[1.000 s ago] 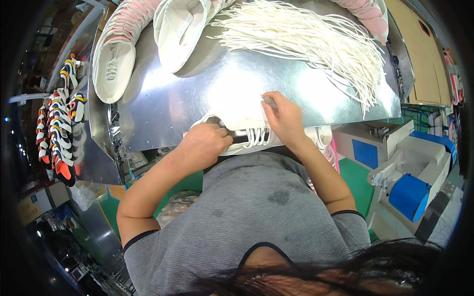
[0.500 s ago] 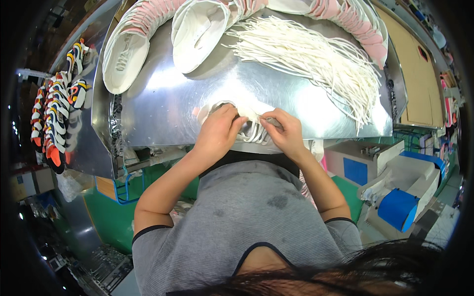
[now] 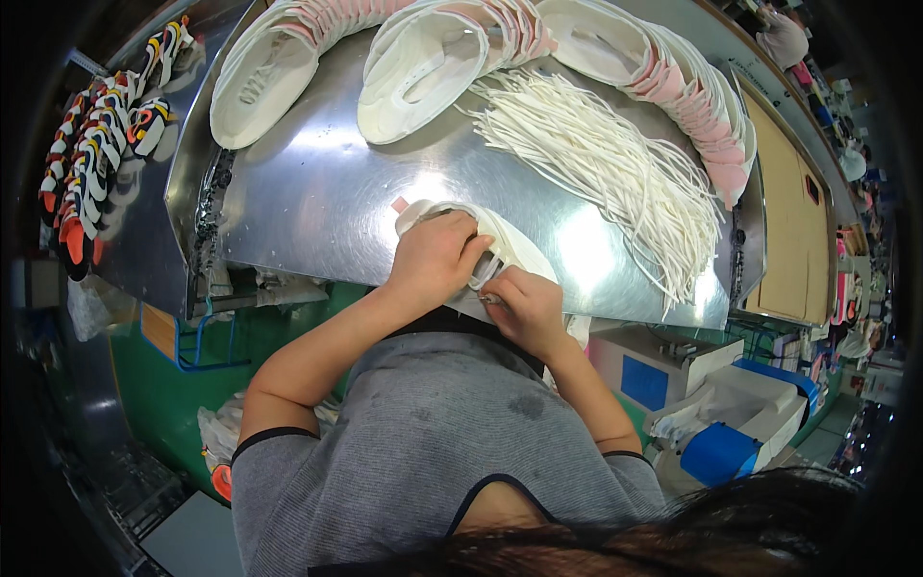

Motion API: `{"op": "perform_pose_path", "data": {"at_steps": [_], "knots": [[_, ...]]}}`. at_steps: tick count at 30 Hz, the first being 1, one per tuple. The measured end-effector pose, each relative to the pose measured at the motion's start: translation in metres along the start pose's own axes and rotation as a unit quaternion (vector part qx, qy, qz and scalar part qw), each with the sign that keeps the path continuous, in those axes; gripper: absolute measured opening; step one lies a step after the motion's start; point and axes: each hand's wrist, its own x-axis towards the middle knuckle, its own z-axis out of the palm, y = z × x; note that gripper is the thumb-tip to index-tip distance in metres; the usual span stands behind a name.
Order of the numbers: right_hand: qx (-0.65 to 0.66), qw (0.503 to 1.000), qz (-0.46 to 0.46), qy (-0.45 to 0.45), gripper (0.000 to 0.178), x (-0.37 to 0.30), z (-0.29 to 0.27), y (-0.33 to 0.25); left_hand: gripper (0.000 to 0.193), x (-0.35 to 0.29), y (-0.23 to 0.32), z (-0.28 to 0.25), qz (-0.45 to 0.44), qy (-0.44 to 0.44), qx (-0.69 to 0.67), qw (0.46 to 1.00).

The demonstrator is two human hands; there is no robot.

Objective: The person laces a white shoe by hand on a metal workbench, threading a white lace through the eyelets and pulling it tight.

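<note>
A white shoe upper [image 3: 524, 252] with a small pink tab lies at the near edge of the metal table, its toe pointing right. My left hand [image 3: 437, 255] is closed on its upper left part, thumb stretched along the opening. Close beside it, my right hand [image 3: 527, 308] pinches at the near side of the upper, where a white shoelace [image 3: 475, 282] loops toward the fingertips. Something small and greyish shows at that pinch, too small to name. My fingers hide part of the lacing.
A pile of loose white laces [image 3: 596, 163] lies to the right on the metal table [image 3: 298, 212]. Nested rows of white-and-pink uppers [image 3: 264, 96] curve along the far side. Colourful shoe uppers [image 3: 91, 163] stand at far left. A machine with blue panels [image 3: 721, 452] is at lower right.
My right hand has moved down and left, closer to the left hand. The upper has turned, with more of its toe showing. The whole view has shifted a little.
</note>
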Motion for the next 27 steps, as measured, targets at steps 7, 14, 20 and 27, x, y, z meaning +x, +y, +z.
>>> {"op": "perform_pose_path", "data": {"at_steps": [7,14,20,27], "knots": [[0.084,0.996,0.003,-0.011,0.026,-0.012,0.001,0.013,0.024,0.001,-0.011,0.009,0.086,0.053,0.066,0.993],[0.156,0.987,0.03,-0.002,0.02,-0.021,-0.005,0.015,0.025,0.006,-0.015,0.015,0.138,0.069,0.052,0.987],[0.197,0.908,0.337,0.152,0.009,-0.006,-0.003,0.016,0.027,0.016,-0.017,0.015,0.13,0.045,0.049,0.989],[0.079,0.951,0.281,0.104,0.01,0.0,0.004,0.013,0.027,0.021,-0.017,0.017,0.128,0.041,0.065,0.989]]}}
